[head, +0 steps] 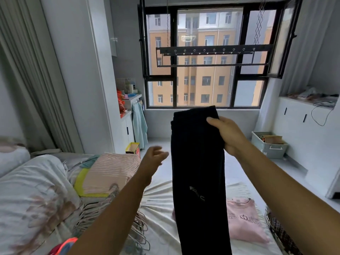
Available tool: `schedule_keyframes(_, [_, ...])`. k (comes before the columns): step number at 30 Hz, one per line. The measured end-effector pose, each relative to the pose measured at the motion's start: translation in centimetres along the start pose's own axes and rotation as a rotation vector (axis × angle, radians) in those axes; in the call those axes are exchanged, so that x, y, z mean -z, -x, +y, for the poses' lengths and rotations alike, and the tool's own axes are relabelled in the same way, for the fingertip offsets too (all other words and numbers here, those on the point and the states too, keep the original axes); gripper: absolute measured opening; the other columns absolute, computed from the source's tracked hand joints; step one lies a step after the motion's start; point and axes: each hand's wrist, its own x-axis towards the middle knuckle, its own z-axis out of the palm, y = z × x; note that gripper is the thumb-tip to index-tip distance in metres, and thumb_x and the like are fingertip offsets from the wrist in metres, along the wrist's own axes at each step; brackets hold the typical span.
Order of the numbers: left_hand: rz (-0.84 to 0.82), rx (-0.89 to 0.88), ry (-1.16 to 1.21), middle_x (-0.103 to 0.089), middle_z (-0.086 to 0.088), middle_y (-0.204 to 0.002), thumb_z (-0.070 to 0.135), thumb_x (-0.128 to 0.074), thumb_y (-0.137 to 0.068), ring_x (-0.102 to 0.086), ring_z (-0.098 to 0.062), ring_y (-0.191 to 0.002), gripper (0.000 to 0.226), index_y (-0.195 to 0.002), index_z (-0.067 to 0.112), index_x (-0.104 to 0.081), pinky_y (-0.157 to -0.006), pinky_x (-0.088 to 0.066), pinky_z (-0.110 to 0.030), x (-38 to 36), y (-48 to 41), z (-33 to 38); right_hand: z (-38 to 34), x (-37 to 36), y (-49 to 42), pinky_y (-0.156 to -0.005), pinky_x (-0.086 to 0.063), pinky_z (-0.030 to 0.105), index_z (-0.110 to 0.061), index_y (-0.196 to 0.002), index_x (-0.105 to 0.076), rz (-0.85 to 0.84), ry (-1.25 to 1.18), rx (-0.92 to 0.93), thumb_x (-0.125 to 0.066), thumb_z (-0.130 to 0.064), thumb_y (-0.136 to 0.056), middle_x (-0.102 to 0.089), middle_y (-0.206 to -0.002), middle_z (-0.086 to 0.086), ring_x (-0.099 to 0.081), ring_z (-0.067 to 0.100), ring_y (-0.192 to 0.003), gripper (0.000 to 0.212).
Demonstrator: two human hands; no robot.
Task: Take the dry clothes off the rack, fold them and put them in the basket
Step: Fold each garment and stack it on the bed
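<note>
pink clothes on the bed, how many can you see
2: a striped pink folded piece on the bed's left, by the left hand; a pink top flat right of the dark trousers. Others may be hidden.

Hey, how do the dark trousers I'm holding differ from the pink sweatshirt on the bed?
The dark trousers hang in the air, gripped near the top by the right hand; the pink sweatshirt lies flat on the bed. The trousers are near black with a small pale logo; the sweatshirt is pale pink with lettering across it. The trousers hang long and narrow, partly covering the sweatshirt. The left hand touches neither. Both are off the rack.
</note>
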Motion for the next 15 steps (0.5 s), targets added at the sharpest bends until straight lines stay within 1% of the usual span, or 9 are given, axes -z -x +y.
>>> schedule_keyframes(2, [-0.06, 0.167, -0.067, -0.052, -0.008, -0.117, 0.045, -0.059, -0.086, -0.049, -0.018, -0.102, 0.044, -0.116, 0.014, -0.049, -0.08, -0.042, -0.029, 0.8, 0.9, -3.3, -1.3, 0.2, 0.1, -0.073, -0.052, 0.026, -0.015, -0.103, -0.061, 0.015, -0.083, 0.007, -0.053, -0.022, -0.094, -0.067, -0.098, 0.004, -0.064, 0.018, -0.09, 0.014])
schedule_keyframes(3, [-0.104, 0.231, -0.047, -0.051, -0.005, -0.12, 0.059, -0.056, -0.081, -0.048, -0.017, -0.105, 0.055, -0.116, 0.017, -0.049, -0.086, -0.04, -0.032, 0.9, 1.5, -4.7, -1.8, 0.2, 0.2, -0.072, -0.052, 0.027, -0.015, -0.101, -0.061, 0.027, -0.123, 0.007, -0.053, -0.022, -0.094, -0.068, -0.097, 0.004, -0.065, 0.018, -0.09, 0.013])
schedule_keyframes(5, [-0.202, 0.328, -0.005, -0.05, -0.001, -0.126, 0.077, -0.041, -0.073, -0.047, -0.014, -0.115, 0.078, -0.126, 0.02, -0.047, -0.1, -0.032, -0.038, 0.5, 2.4, -6.8, -2.8, 0.5, 0.2, -0.073, -0.053, 0.029, -0.015, -0.099, -0.062, 0.047, -0.172, 0.011, -0.053, -0.024, -0.094, -0.068, -0.098, 0.005, -0.064, 0.02, -0.091, 0.014])
schedule_keyframes(6, [-0.239, 0.368, 0.005, -0.053, 0.0, -0.126, 0.081, -0.033, -0.074, -0.049, -0.014, -0.116, 0.083, -0.129, 0.021, -0.047, -0.102, -0.03, -0.04, 0.1, 2.7, -7.5, -3.1, 0.6, 0.3, -0.073, -0.053, 0.029, -0.015, -0.099, -0.062, 0.056, -0.177, 0.013, -0.053, -0.025, -0.094, -0.067, -0.098, 0.005, -0.064, 0.02, -0.092, 0.014])
schedule_keyframes(9, [-0.253, 0.472, 0.038, -0.062, -0.002, -0.107, 0.075, -0.017, -0.082, -0.057, -0.016, -0.1, 0.079, -0.122, 0.019, -0.055, -0.091, -0.036, -0.037, -0.8, 3.3, -8.7, -3.6, 1.4, 0.4, -0.07, -0.053, 0.029, -0.018, -0.097, -0.062, 0.087, -0.173, 0.025, -0.053, -0.026, -0.094, -0.067, -0.096, 0.003, -0.064, 0.019, -0.09, 0.013])
schedule_keyframes(11, [-0.25, 0.486, -0.055, -0.062, -0.002, -0.101, 0.091, -0.019, -0.065, -0.057, -0.015, -0.093, 0.096, -0.114, 0.019, -0.058, -0.083, -0.038, -0.034, -1.0, 3.7, -8.7, -3.8, 2.2, 0.5, -0.067, -0.054, 0.028, -0.018, -0.098, -0.063, 0.097, -0.203, 0.022, -0.053, -0.027, -0.093, -0.068, -0.097, 0.002, -0.065, 0.018, -0.089, 0.014])
schedule_keyframes(12, [-0.273, 0.495, -0.064, -0.064, 0.0, -0.098, 0.095, -0.016, -0.057, -0.057, -0.013, -0.093, 0.102, -0.11, 0.021, -0.061, -0.082, -0.039, -0.033, -1.1, 3.8, -8.7, -3.8, 2.6, 0.5, -0.066, -0.055, 0.028, -0.017, -0.099, -0.063, 0.101, -0.232, 0.019, -0.054, -0.027, -0.093, -0.069, -0.097, 0.003, -0.066, 0.018, -0.088, 0.015])
schedule_keyframes(13, [-0.333, 0.506, -0.007, -0.066, 0.001, -0.099, 0.092, -0.011, -0.059, -0.059, -0.013, -0.096, 0.1, -0.109, 0.022, -0.063, -0.082, -0.04, -0.033, -1.4, 3.9, -8.5, -3.9, 3.0, 0.5, -0.064, -0.055, 0.027, -0.017, -0.1, -0.064, 0.106, -0.25, 0.016, -0.054, -0.028, -0.092, -0.069, -0.096, 0.003, -0.066, 0.018, -0.087, 0.016])
schedule_keyframes(15, [-0.487, 0.508, 0.211, -0.067, -0.001, -0.112, 0.078, -0.005, -0.073, -0.058, -0.019, -0.109, 0.091, -0.122, 0.024, -0.06, -0.091, -0.04, -0.035, -2.4, 4.0, -8.2, -4.2, 3.8, 0.5, -0.063, -0.055, 0.027, -0.018, -0.098, -0.064, 0.123, -0.258, 0.017, -0.054, -0.028, -0.093, -0.069, -0.093, 0.001, -0.066, 0.017, -0.085, 0.015])
